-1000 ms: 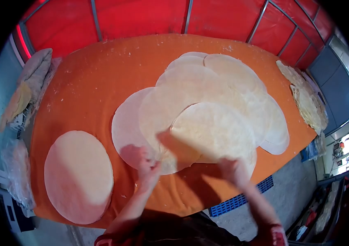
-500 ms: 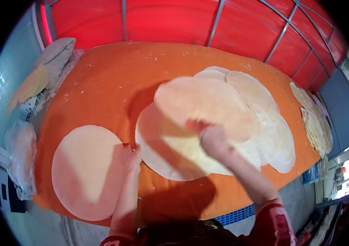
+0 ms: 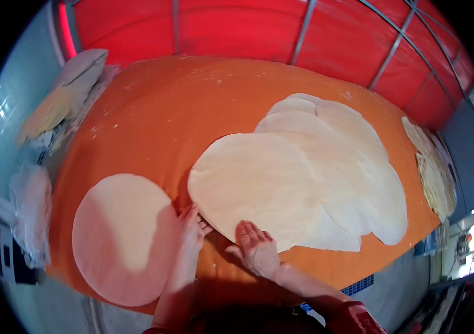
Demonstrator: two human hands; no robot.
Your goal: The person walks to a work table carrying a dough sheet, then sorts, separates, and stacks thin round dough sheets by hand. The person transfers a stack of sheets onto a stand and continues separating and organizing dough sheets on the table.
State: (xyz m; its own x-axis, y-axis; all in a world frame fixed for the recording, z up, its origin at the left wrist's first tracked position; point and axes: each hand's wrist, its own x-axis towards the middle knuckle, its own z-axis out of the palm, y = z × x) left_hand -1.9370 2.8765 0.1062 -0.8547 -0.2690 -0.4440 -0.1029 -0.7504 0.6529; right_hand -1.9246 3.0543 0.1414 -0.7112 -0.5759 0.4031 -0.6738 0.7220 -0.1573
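Observation:
Large, thin, round sheets of flatbread dough lie on the orange cloth. The top sheet (image 3: 251,186) rests on a pile of overlapping sheets (image 3: 354,161) right of centre. My right hand (image 3: 256,249) lies on the near edge of that top sheet, fingers stretched out and holding nothing. At the sheet's left edge is my left hand (image 3: 193,227), fingers loosely extended; whether they touch the edge I cannot tell. A separate round sheet (image 3: 131,222) lies flat to the left of my left forearm.
The orange-covered table (image 3: 159,111) has scattered white specks. Folded cloths (image 3: 78,78) and a clear plastic bag (image 3: 31,211) are along its left side. More thin sheets (image 3: 431,172) are stacked at the right edge. A red panel wall (image 3: 237,30) with metal bars stands behind.
The sheet my right hand was swinging over the pile now lies flat on it, further left and nearer. My right hand has let go and come down to its near edge.

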